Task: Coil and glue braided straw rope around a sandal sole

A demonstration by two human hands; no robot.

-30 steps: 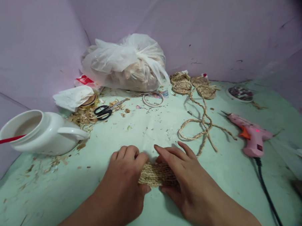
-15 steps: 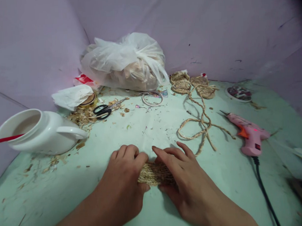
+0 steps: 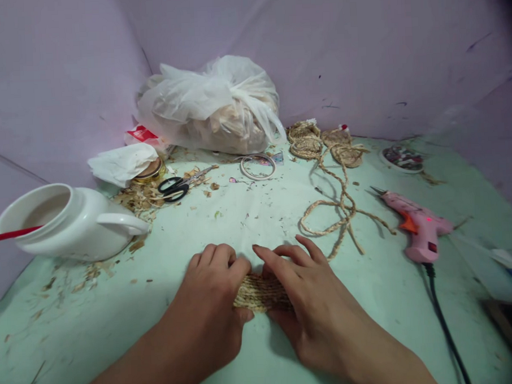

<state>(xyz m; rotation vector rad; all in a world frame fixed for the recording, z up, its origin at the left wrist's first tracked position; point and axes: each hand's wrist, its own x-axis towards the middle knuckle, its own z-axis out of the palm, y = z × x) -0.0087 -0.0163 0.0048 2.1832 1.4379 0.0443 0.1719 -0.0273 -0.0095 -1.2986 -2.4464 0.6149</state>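
Your straw piece point(image 3: 260, 293) is right between your two hands at the near middle of the bench point(image 3: 223, 227), with only its middle stretch showing. Your left hand point(image 3: 212, 307) is curled tight around the left end, fingers bent over the far edge and thumb pressed at the near edge. Your right hand point(image 3: 318, 302) has the right end in a looser hold, thumb along the near side and fingers arched over the far side, with a couple of fingertips sticking up off it.

Looks-wise, it's tan-brown with a rough, ropey texture, rows of cord packed side by side and running left to right. You're covering both ends, so I can't tell its full shape.

Compared with a second ago, not a lot is different: your right hand has crept a touch left, so a bit less of the straw shows. Your left hand has kept the same grip. The braided cord point(image 3: 352, 210) and the pink glue gun point(image 3: 423, 227) haven't been touched, they're just lying farther off to the right.
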